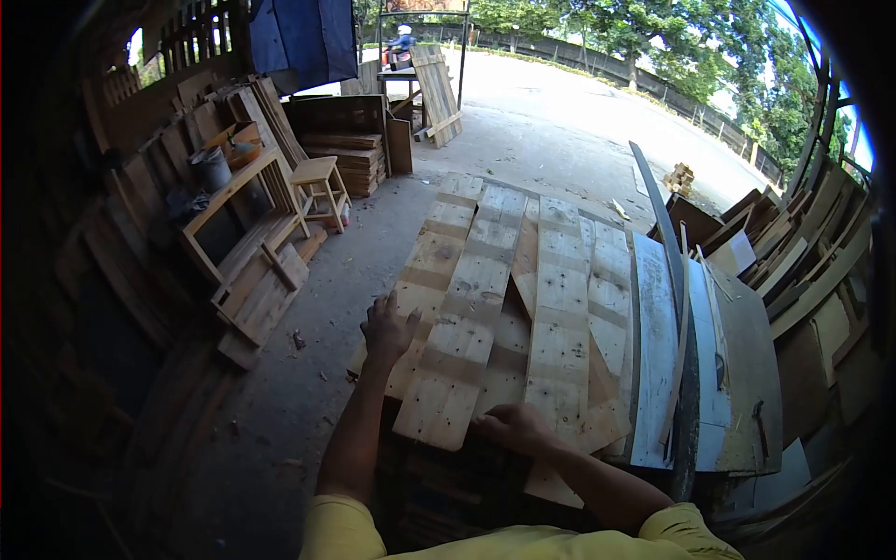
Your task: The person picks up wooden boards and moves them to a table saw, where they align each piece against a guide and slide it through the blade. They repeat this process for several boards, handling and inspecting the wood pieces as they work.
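Several pale wooden planks [457, 327] with dark nail holes lie side by side, some overlapping, on a work surface in front of me. My left hand [387, 329] rests on the leftmost plank [427, 266], fingers spread and thumb apart. Close to the near end of the planks, my right hand [516, 429] is closed, its knuckles beside the right edge of the second plank. What it grips, if anything, is hidden. Triangular gaps show between some boards, with other wood beneath.
A long dark bar [686, 373] lies lengthwise to the right, over white boards [653, 345]. A hammer [761, 429] rests near the right edge. On the left stand a stool [317, 177] and a wooden frame [233, 201] bearing containers. Boards lean along both sides.
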`<state>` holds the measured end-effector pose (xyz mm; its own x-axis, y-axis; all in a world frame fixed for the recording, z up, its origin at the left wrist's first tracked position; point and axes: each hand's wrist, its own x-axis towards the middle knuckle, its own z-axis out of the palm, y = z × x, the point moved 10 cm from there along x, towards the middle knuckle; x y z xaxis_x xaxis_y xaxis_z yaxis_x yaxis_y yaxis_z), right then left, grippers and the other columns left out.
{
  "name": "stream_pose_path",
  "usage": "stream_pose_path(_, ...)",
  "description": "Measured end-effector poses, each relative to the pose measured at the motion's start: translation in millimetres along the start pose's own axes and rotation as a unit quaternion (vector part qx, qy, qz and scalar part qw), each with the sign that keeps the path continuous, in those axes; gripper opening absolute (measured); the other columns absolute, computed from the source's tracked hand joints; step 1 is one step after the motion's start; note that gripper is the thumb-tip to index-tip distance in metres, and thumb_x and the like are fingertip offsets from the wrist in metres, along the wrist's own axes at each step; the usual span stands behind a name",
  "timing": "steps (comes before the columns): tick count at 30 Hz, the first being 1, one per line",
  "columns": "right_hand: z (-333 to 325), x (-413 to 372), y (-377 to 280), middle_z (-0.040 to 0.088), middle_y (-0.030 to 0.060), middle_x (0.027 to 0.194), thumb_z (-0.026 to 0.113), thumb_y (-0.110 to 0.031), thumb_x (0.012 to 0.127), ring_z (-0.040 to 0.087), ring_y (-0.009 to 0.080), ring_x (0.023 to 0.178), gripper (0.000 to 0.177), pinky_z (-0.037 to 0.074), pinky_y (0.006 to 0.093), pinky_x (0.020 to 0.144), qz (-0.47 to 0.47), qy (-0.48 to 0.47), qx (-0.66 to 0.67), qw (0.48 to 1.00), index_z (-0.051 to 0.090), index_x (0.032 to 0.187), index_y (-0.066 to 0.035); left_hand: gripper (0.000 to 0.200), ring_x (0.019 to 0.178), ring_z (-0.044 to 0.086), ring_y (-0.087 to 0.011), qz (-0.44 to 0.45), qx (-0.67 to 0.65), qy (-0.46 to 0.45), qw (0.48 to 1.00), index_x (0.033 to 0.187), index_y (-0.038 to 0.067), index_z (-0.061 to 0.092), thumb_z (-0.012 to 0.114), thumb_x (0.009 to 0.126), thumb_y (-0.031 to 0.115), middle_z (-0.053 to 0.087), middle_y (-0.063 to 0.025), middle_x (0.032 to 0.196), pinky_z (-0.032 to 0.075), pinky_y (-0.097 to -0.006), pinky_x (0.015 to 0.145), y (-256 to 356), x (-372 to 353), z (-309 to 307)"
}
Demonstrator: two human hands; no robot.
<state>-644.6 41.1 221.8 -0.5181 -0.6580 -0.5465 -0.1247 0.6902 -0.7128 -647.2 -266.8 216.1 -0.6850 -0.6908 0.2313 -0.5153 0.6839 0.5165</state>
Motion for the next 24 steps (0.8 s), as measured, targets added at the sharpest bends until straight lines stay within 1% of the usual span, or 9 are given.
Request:
stream_pose_path(2, -62, -13, 3, 0.071, 0.0176, 0.091, 0.063, -0.032, 0.091, 0.069, 0.0234, 0.086, 0.035, 0.053, 0.0354, 0.078, -0.172, 0.176, -0.017, 0.969, 0.069, 0.107, -0.002, 0.078, 0.132, 0.039, -0.0362, 0.054, -0.051, -0.008, 0.997, 0.143, 0.008, 0.039, 0.055, 0.087, 0.06, 0.041, -0.0196, 0.142, 0.031, -0.0596, 0.102, 11, -53, 4)
stream_pose_path(3, -93, -19, 21, 0.072, 0.0152, 0.093, 0.065, -0.031, 0.09, 0.069, 0.0234, 0.085, 0.035, 0.053, 0.0355, 0.077, -0.18, 0.257, -0.034, 0.949, 0.068, 0.107, 0.0, 0.082, 0.134, 0.035, -0.0373, 0.057, -0.05, -0.046, 0.996, 0.144, 0.007, 0.038, 0.055, 0.086, 0.063, 0.037, -0.0216, 0.145, 0.027, -0.0594, 0.106, 24, -80, -1)
stream_pose_path(4, -123, -22, 45, 0.069, 0.0182, 0.104, 0.067, -0.032, 0.088, 0.068, 0.0285, 0.094, 0.038, 0.052, 0.0387, 0.083, -0.124, 0.306, -0.038, 0.943, 0.067, 0.108, -0.001, 0.086, 0.137, 0.032, -0.0385, 0.057, -0.048, -0.084, 0.994, 0.145, 0.007, 0.037, 0.056, 0.084, 0.066, 0.033, -0.0236, 0.148, 0.023, -0.0591, 0.109, 37, -106, -3)
stream_pose_path(6, -175, -31, 108, 0.064, 0.0222, 0.116, 0.066, -0.045, 0.087, 0.063, 0.0347, 0.105, 0.051, 0.049, 0.043, 0.09, -0.017, 0.444, -0.211, 0.871, 0.063, 0.114, -0.001, 0.093, 0.141, 0.025, -0.0378, 0.05, -0.037, -0.125, 0.99, 0.146, 0.008, 0.034, 0.054, 0.082, 0.071, 0.027, -0.0217, 0.152, 0.02, -0.0616, 0.11, 42, -140, 10)
stream_pose_path(9, -196, -14, 197, 0.059, 0.0249, 0.123, 0.061, -0.061, 0.084, 0.057, 0.0389, 0.114, 0.07, 0.046, 0.0459, 0.095, 0.145, 0.381, -0.214, 0.888, 0.06, 0.119, -0.001, 0.104, 0.146, 0.013, -0.0367, 0.049, 0.022, -0.18, 0.982, 0.15, 0.01, 0.029, 0.052, 0.075, 0.079, 0.015, -0.0186, 0.157, 0.014, -0.0649, 0.111, 39, -163, 36)
stream_pose_path(12, -203, -17, 237, 0.06, 0.0254, 0.122, 0.056, -0.072, 0.08, 0.057, 0.0396, 0.116, 0.083, 0.045, 0.0465, 0.096, 0.234, 0.328, -0.163, 0.901, 0.058, 0.121, -0.001, 0.113, 0.147, 0.006, -0.0364, 0.065, 0.076, -0.19, 0.977, 0.152, 0.011, 0.025, 0.051, 0.07, 0.084, 0.006, -0.0168, 0.16, 0.008, -0.0659, 0.112, 36, -168, 53)
stream_pose_path(16, -199, -5, 273, 0.058, 0.0328, 0.121, 0.053, -0.077, 0.078, 0.056, 0.0421, 0.117, 0.096, 0.043, 0.0463, 0.098, 0.191, 0.296, -0.065, 0.934, 0.059, 0.117, 0.01, 0.119, 0.147, 0.004, -0.0386, 0.062, 0.095, -0.194, 0.974, 0.152, 0.011, 0.024, 0.053, 0.065, 0.087, 0.004, -0.0176, 0.16, 0.003, -0.0669, 0.112, 46, -170, 44)
stream_pose_path(20, -199, 3, 274, 0.059, 0.0354, 0.115, 0.05, -0.078, 0.079, 0.057, 0.0429, 0.114, 0.098, 0.043, 0.0444, 0.099, 0.173, 0.274, -0.073, 0.943, 0.062, 0.109, 0.015, 0.12, 0.146, 0.004, -0.0426, 0.047, 0.133, -0.16, 0.977, 0.152, 0.01, 0.023, 0.055, 0.065, 0.085, 0.004, -0.0195, 0.16, 0.003, -0.0677, 0.111, 54, -171, 56)
stream_pose_path(24, -205, 3, 277, 0.061, 0.0348, 0.112, 0.049, -0.079, 0.079, 0.061, 0.042, 0.109, 0.1, 0.045, 0.0429, 0.094, 0.169, 0.252, -0.083, 0.949, 0.063, 0.106, 0.016, 0.11, 0.142, 0.012, -0.0469, 0.033, 0.101, -0.079, 0.991, 0.149, 0.015, 0.031, 0.071, 0.062, 0.069, 0.014, -0.0199, 0.157, 0.01, -0.0666, 0.111, 61, -165, 55)
